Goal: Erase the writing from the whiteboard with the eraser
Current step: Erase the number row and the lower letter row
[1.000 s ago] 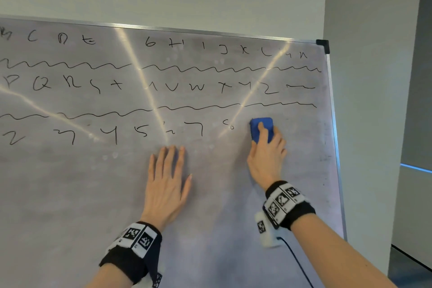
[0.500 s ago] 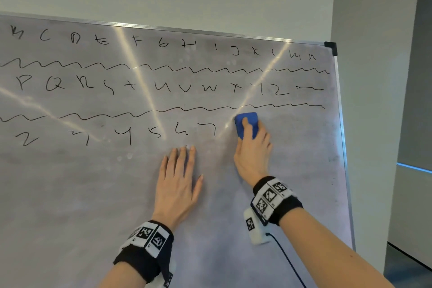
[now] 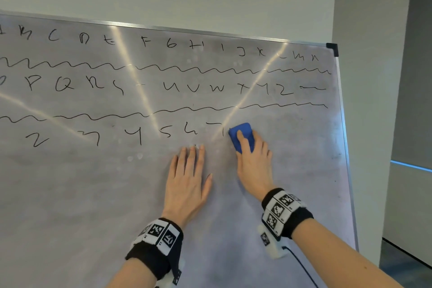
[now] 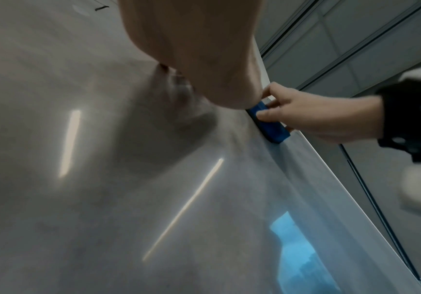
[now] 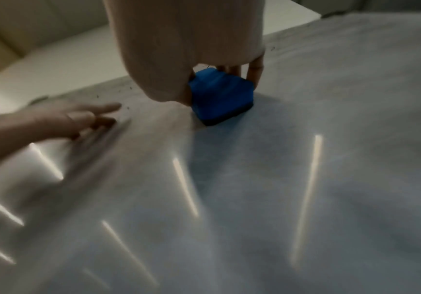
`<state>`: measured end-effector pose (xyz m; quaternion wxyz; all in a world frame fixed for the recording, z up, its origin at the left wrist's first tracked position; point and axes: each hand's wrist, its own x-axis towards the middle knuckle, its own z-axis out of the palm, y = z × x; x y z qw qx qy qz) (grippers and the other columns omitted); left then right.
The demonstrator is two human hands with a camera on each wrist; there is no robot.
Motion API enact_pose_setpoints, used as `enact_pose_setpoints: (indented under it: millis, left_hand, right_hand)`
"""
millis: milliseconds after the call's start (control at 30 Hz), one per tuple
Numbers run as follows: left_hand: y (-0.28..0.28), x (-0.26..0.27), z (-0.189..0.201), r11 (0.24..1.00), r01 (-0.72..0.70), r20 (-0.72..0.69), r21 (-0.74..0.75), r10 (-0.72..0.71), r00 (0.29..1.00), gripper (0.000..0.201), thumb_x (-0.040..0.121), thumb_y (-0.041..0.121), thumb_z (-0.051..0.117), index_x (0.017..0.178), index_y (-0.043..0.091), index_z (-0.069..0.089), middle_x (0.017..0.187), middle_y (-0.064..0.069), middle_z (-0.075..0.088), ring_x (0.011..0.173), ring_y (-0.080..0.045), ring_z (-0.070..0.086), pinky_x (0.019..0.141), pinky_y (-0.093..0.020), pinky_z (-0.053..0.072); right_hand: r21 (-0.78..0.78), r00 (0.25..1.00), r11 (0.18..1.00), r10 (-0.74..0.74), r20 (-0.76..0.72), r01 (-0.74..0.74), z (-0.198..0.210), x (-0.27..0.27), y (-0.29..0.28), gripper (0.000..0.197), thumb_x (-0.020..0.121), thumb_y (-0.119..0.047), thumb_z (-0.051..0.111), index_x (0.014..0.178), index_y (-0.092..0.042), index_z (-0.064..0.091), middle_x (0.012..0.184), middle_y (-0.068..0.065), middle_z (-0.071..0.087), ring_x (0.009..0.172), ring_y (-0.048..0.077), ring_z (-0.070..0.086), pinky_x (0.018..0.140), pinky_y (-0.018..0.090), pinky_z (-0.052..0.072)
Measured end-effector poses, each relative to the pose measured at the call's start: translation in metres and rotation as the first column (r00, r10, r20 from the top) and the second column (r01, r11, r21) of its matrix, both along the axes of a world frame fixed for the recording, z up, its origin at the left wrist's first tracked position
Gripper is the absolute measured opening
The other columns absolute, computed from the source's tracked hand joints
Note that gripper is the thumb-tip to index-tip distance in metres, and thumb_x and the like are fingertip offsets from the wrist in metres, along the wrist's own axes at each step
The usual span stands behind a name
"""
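Pale walls stand behind a big whiteboard [image 3: 304, 194] that leans a little and shines with streaks of light. Most of the writing [image 3: 194, 87] is still on it — a top row of letters, a wavy line, a second row of letters, another wavy line, and then a row of numbers.

In the head view the right end of the number row, past the 7 [image 3: 216, 127], looks wiped, with only a grey smear left. The lower part of the board has no writing, though it is cloudy, so faint marks may hide there.

Pressed flat on the board is the blue eraser [image 3: 242, 137], touching the right side of the 7. The right hand [image 3: 254, 166] holds it, with its fingers [image 3: 240, 137] curled over the top and sides. The left hand [image 3: 187, 184] lies flat on the board just beside it, fingers straight and close together, holding nothing.

So the job looks only just begun — six numbers, both wavy lines and both letter rows are left to rub out.
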<state>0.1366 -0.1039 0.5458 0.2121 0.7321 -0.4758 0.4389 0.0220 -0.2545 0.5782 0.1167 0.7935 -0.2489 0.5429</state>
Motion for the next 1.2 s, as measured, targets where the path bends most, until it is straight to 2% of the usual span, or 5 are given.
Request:
enact_pose_setpoints:
  millis: [200, 433, 633, 833, 1200]
  left_hand:
    - [0.001, 0.0, 0.0, 1.0, 0.019, -0.018, 0.009, -0.019, 1.0, 0.067, 0.095, 0.045, 0.032, 0.149, 0.006, 0.032, 0.144, -0.018, 0.045, 0.134, -0.038, 0.04, 0.11, -0.049, 0.027]
    - [0.018, 0.011, 0.002, 0.998, 0.064, 0.061, 0.012, -0.065, 0.996, 0.066, 0.094, 0.042, 0.035, 0.149, 0.006, 0.033, 0.14, -0.017, 0.048, 0.132, -0.035, 0.042, 0.11, -0.054, 0.025]
    - [0.061, 0.055, 0.006, 0.998, -0.039, 0.104, -0.044, 0.044, 0.994, 0.064, 0.093, 0.04, 0.035, 0.147, 0.004, 0.037, 0.142, -0.021, 0.044, 0.134, -0.038, 0.033, 0.111, -0.058, 0.022]
    - [0.069, 0.061, 0.0, 0.999, -0.039, 0.058, -0.02, 0.04, 0.997, 0.065, 0.094, 0.04, 0.034, 0.147, 0.004, 0.035, 0.14, -0.02, 0.047, 0.132, -0.039, 0.039, 0.109, -0.056, 0.027]
    - [0.072, 0.063, 0.001, 1.0, -0.019, 0.032, 0.001, 0.019, 0.999, 0.067, 0.094, 0.045, 0.034, 0.15, 0.007, 0.031, 0.143, -0.017, 0.046, 0.135, -0.037, 0.039, 0.111, -0.053, 0.025]
  right_hand:
    - [0.239, 0.986, 0.969, -0.099, 0.137, 0.065, 0.028, 0.0, -0.007, 0.054, 0.091, -0.016, 0.052, 0.142, -0.015, 0.035, 0.144, 0.025, 0.029, 0.116, 0.042, 0.038, 0.089, 0.048, 0.034]
    - [-0.12, 0.999, 0.993, 0.018, -0.042, -0.023, -0.014, 0.013, 0.022, 0.069, 0.074, -0.012, 0.073, 0.134, -0.017, 0.04, 0.133, 0.024, 0.047, 0.093, 0.037, 0.055, 0.072, 0.042, 0.047]
    - [0.159, 0.986, 0.987, -0.023, 0.166, -0.004, 0.018, 0.033, 0.033, 0.056, 0.082, -0.011, 0.064, 0.135, -0.013, 0.045, 0.133, 0.028, 0.043, 0.101, 0.043, 0.048, 0.079, 0.046, 0.039]
    - [-0.103, 0.999, 0.994, 0.028, -0.037, -0.032, -0.011, 0.044, 0.057, 0.068, 0.074, -0.012, 0.071, 0.134, -0.018, 0.039, 0.133, 0.025, 0.047, 0.091, 0.037, 0.053, 0.072, 0.043, 0.046]
    - [-0.079, 1.0, 0.997, -0.001, 0.006, 0.002, 0.003, 0.061, 0.071, 0.067, 0.075, -0.013, 0.071, 0.135, -0.016, 0.041, 0.132, 0.026, 0.046, 0.092, 0.037, 0.052, 0.072, 0.041, 0.044]
